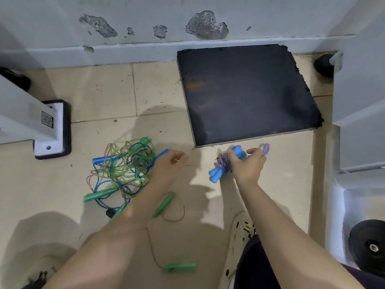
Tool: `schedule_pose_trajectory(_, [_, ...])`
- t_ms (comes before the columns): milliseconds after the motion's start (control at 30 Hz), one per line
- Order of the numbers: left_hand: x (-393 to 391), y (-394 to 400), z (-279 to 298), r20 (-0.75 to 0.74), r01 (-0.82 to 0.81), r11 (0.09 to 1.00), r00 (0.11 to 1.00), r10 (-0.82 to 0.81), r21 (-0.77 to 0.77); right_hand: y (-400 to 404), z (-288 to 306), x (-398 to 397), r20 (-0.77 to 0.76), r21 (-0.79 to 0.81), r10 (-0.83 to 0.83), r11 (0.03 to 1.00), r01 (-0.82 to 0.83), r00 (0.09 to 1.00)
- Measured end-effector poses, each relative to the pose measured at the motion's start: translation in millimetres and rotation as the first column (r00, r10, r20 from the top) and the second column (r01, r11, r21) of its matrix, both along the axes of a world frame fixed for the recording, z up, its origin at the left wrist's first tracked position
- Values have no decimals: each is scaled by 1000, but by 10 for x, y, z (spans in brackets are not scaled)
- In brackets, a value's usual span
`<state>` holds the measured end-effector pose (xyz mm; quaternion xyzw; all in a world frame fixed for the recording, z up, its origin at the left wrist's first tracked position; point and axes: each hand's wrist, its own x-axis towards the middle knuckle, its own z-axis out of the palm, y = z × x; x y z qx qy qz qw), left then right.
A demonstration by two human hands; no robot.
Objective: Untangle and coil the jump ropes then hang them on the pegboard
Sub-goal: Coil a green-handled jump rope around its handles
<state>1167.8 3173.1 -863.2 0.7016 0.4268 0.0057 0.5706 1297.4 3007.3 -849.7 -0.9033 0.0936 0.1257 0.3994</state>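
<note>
Gripping the coiled purple rope [224, 162] right of centre, the right hand [245, 165] clamps its blue handles so the coil holds; the left hand [166, 165], fingers curled, seemingly empty, hovers beside the tangled ropes [120, 167] on the floor, lower left.

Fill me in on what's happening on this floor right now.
A person is sorting jump ropes on the tiled floor. Their right hand grips a purple rope bundle wound around blue handles, with a loose loop sticking up past the fingers. Their left hand reaches toward the tangled pile of green, blue and orange ropes beside it. A brown rope with green handles lies loose nearer the person. Nothing in view is hung yet.
</note>
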Motion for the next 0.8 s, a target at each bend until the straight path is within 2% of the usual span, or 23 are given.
schedule_pose_trajectory(67, [-401, 269, -24, -37, -52, 967, 997, 64, 248, 252, -24, -217, 76, 35, 124, 991, -127, 989])
schedule_pose_trajectory(100, [-598, 408, -62, -61, -69, 936, 994, 96, 345, 395, -63, -334, 41, 75, 210, 974, -213, 977])
schedule_pose_trajectory(200, [-1085, 702, -240, -121, -80, 866, 980, 159, 493, 788, -206, -674, -154, 120, 494, 869, -480, 855])
schedule_pose_trajectory(300, [-1336, 869, -444, -217, 28, 806, 968, 125, 591, 1089, -340, -968, -309, 233, 623, 782, -578, 718])
schedule_pose_trajectory(367, [-1406, 978, -529, -243, 54, 850, 966, 89, 525, 1292, -394, -1084, -318, 269, 676, 736, -621, 665])
schedule_pose_trajectory(467, [-1427, 1139, -553, -205, 52, 945, 979, 16, 322, 1585, -477, -1201, -334, 344, 715, 699, -627, 614])
schedule_pose_trajectory(600, [-1391, 1216, -396, -183, 37, 993, 983, -15, 117, 1778, -436, -1277, -300, 395, 794, 607, -689, 528])
schedule_pose_trajectory(700, [-1371, 1245, -175, -20, -1, 1000, 1000, 1, -6, 1767, -158, -1193, -268, 425, 777, 625, -655, 569])
schedule_pose_trajectory(800, [-1270, 1265, 315, 59, -12, 1000, 998, 13, -15, 1684, 317, -1068, -270, 441, 732, 671, -596, 625])
